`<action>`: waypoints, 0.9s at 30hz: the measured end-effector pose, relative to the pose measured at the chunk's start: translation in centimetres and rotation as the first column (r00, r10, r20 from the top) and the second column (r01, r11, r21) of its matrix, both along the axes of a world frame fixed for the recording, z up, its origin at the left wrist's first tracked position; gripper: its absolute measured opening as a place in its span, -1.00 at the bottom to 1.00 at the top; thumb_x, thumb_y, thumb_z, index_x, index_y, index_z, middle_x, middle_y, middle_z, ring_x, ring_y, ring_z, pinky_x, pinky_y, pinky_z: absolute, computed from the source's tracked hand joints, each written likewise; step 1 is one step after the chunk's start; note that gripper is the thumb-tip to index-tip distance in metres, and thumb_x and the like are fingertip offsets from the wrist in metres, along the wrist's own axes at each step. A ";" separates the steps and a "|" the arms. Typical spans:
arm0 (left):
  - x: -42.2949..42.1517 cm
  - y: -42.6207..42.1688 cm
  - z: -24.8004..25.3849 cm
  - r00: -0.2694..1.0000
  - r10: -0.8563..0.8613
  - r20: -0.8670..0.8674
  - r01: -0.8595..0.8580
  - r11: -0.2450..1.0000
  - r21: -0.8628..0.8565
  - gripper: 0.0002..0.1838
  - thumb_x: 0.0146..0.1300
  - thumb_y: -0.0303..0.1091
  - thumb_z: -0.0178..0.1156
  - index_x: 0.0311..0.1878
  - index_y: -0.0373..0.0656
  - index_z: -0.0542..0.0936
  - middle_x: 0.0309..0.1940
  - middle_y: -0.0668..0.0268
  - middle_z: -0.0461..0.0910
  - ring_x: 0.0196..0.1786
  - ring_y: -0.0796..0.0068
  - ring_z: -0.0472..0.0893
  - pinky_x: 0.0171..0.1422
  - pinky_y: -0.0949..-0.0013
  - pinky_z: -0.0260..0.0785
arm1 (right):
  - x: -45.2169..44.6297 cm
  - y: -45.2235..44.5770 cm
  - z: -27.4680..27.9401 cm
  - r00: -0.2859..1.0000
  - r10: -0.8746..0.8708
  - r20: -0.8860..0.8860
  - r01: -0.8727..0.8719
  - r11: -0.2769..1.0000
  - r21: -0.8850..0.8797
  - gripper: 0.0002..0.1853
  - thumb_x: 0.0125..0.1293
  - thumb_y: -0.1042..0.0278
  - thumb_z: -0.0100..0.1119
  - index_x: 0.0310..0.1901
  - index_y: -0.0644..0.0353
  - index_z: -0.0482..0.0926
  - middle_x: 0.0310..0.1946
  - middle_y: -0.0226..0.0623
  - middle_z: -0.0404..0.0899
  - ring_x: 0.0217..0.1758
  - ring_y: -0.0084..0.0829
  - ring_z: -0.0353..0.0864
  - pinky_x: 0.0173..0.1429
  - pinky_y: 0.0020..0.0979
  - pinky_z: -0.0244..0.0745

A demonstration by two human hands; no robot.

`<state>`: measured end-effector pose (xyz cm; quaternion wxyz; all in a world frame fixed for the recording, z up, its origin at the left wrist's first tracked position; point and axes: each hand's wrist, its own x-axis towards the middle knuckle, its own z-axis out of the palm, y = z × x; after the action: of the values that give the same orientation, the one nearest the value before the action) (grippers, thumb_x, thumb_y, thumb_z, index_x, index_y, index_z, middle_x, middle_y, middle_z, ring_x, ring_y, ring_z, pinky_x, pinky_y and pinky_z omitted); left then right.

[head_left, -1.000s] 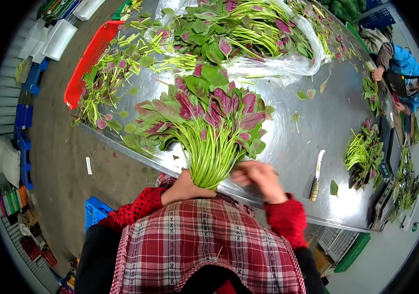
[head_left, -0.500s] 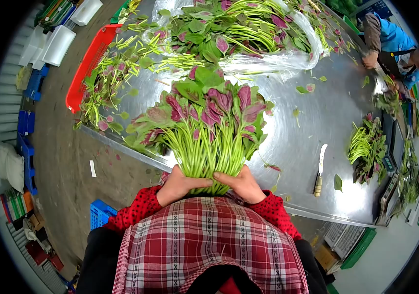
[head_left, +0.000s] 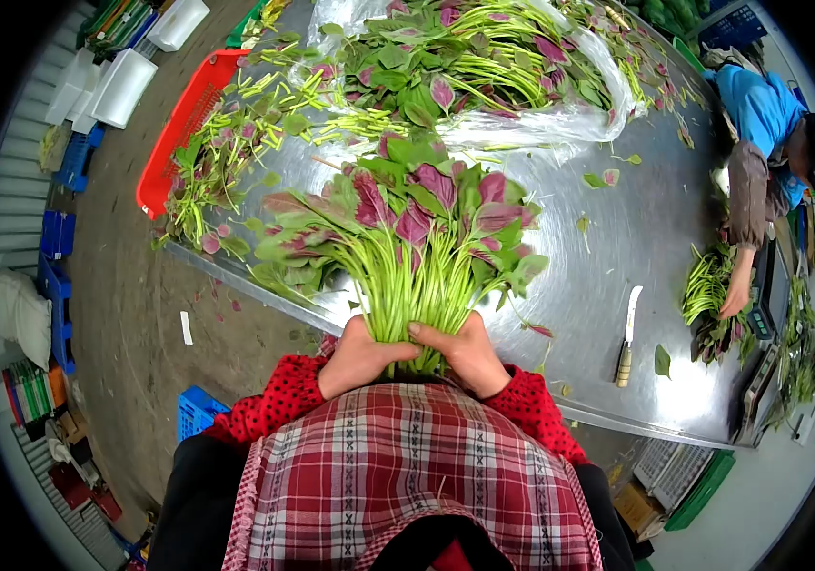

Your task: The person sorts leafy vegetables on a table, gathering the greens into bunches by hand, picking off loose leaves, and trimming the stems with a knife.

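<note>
A bunch of red amaranth greens (head_left: 417, 257), with green stems and purple-green leaves, stands in front of my apron, leaves pointing away from me. My left hand (head_left: 360, 357) is closed around the stems from the left, thumb across the front. From the right, my right hand (head_left: 465, 350) grips the same stems, its thumb near the left one. The lower stem ends are partly hidden by my hands and apron. To the right, a knife (head_left: 628, 333) with a wooden handle lies on the metal table (head_left: 607, 257).
A large pile of amaranth (head_left: 484, 67) lies on clear plastic (head_left: 522, 128) at the back. Loose stems lie by a red basket (head_left: 174, 143) at left. At right, a co-worker in blue (head_left: 760, 105) touches a smaller bunch (head_left: 707, 285) beside a scale (head_left: 762, 309).
The co-worker has leaned in and put a hand on the smaller bunch at right. My hands keep hold of the amaranth, which has shifted slightly, and the view has moved a little.
</note>
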<state>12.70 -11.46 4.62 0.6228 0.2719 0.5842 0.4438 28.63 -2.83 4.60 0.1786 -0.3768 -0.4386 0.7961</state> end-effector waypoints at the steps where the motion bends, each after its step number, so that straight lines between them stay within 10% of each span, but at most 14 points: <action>1: -0.1 -0.1 0.3 0.997 0.041 -0.059 -0.039 0.999 0.032 -0.67 0.05 -0.59 0.28 -0.05 -0.33 0.59 -0.20 0.28 0.67 -0.16 0.54 0.63 -0.06 0.46 0.46 | -0.1 0.1 0.4 1.000 -0.029 0.000 0.029 0.999 -0.017 -0.77 0.24 0.52 0.24 -0.07 0.35 0.60 -0.22 -0.34 0.67 -0.20 -0.56 0.61 -0.11 -0.49 0.50; 8: -0.6 0.7 2.3 0.935 0.179 0.307 -0.179 0.983 -0.031 -0.68 0.12 -0.58 0.24 -0.02 -0.33 0.56 -0.20 0.24 0.66 -0.23 0.50 0.65 -0.16 0.40 0.51 | -0.4 0.5 0.3 0.996 -0.085 -0.040 0.078 0.986 -0.145 -0.86 0.36 0.52 0.07 -0.14 0.38 0.56 -0.28 -0.29 0.67 -0.23 -0.49 0.64 -0.13 -0.47 0.54; 14: -10.3 1.7 8.9 0.991 0.128 -0.045 -0.122 0.986 0.113 -0.63 0.07 -0.50 0.26 0.00 -0.30 0.52 -0.58 0.37 0.49 -0.63 0.59 0.43 -0.54 0.51 0.25 | 4.1 6.1 8.6 0.980 -0.001 0.198 -0.050 0.967 0.249 -0.82 0.39 0.36 0.09 -0.37 0.22 0.52 -0.58 -0.50 0.48 -0.56 -0.69 0.38 -0.48 -0.56 0.27; 18: -15.6 4.0 9.0 0.802 -0.238 -0.549 0.255 0.966 -0.046 -0.54 0.08 -0.48 0.28 0.11 -0.28 0.54 -0.45 0.43 0.54 -0.46 0.71 0.43 -0.39 0.51 0.31 | 3.5 9.5 6.8 0.919 0.180 0.352 -0.291 0.910 0.295 -0.83 0.36 0.35 0.12 -0.38 0.20 0.50 -0.59 -0.52 0.46 -0.54 -0.70 0.38 -0.47 -0.55 0.28; 24: -18.6 7.6 18.3 0.882 -0.020 -0.471 0.137 0.967 0.216 -0.68 0.07 -0.40 0.28 -0.08 -0.28 0.60 -0.42 0.38 0.59 -0.44 0.72 0.45 -0.38 0.52 0.31 | 3.0 12.5 15.1 0.996 0.091 -0.025 -0.073 0.907 0.416 -0.89 0.32 0.38 0.13 -0.31 0.22 0.51 -0.64 -0.47 0.44 -0.65 -0.69 0.28 -0.54 -0.59 0.18; 27: -19.8 11.0 18.3 0.463 -0.213 -0.861 0.311 0.948 -0.068 -0.73 0.10 -0.36 0.26 -0.14 -0.28 0.62 -0.48 0.40 0.55 -0.51 0.67 0.41 -0.42 0.51 0.25 | 1.5 14.1 12.3 0.994 0.053 0.093 -0.086 0.912 0.401 -0.89 0.32 0.41 0.11 -0.31 0.26 0.52 -0.60 -0.44 0.48 -0.65 -0.67 0.32 -0.56 -0.60 0.18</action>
<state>-7.06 -0.44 22.88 0.2972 0.5724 0.7433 0.1776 30.12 11.22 16.87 0.2064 -0.3478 -0.6134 0.6783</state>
